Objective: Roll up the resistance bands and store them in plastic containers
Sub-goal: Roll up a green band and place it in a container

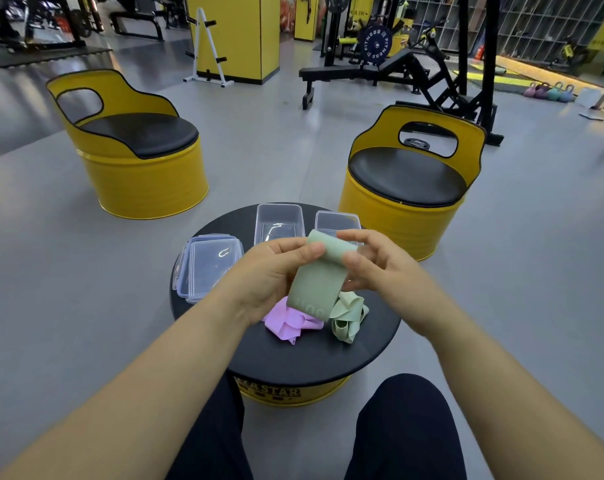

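Both hands are holding the sage-green flat rubber resistance band [319, 282] in the air above the round black table top [293, 358], the left hand [276, 271] pinching one side with its thumb and the right hand [373, 261] curling its fingers round the rolled top end. The band is looking light, limp and slightly grippy, so it is probably best pinched at both ends of the roll, which may otherwise be springing open. Its long axis is running from the roll down toward the person, the free end hanging over the crumpled pink band [286, 325], with the clear plastic containers [279, 220] beyond.
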Available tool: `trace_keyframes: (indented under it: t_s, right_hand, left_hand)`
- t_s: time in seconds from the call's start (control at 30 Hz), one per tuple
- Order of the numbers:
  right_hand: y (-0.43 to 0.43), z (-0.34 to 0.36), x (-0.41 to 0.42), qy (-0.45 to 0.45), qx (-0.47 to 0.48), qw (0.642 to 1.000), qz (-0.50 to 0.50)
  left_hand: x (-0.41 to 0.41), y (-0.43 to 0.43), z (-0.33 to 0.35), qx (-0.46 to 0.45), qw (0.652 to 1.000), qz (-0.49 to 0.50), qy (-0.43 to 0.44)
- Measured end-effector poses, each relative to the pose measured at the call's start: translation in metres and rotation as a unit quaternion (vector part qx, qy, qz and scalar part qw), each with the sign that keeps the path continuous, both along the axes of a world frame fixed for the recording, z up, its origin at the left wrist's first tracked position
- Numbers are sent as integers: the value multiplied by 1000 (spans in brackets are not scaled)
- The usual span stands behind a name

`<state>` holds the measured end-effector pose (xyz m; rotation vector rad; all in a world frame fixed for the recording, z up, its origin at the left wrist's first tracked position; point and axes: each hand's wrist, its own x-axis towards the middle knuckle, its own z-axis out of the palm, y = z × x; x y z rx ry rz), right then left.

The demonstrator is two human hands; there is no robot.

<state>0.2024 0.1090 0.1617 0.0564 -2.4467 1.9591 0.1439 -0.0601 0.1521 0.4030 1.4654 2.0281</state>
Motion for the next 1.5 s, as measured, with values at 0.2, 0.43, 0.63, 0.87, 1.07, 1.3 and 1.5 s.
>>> trace_keyframes:
  t_s: [0.2,0.43,0.63,0.87,1.07,1.3,1.5]
  right_hand:
    - [-16,-11,-1,47,-64,991,-108]
    - [-16,-9,-1,45,-94,987,-119]
    - [-10,-2,2,25,-118,989,-88]
    - [-6,2,4,27,-138,987,-82]
    - [-9,1,4,34,-136,985,-104]
    - [-4,0,6,70,-90,991,-76]
    - [-1,1,7,72,-77,993,-51]
  left_hand:
    - [1,9,-7,46,997,68,-11]
    - [4,9,-6,68,993,100,10]
    - [6,9,-6,41,990,120,58]
    - [11,10,-1,27,983,125,129]
    - [12,10,-2,27,987,109,119]
    - [10,4,3,-9,994,71,87]
    - [8,4,5,-42,993,60,89]
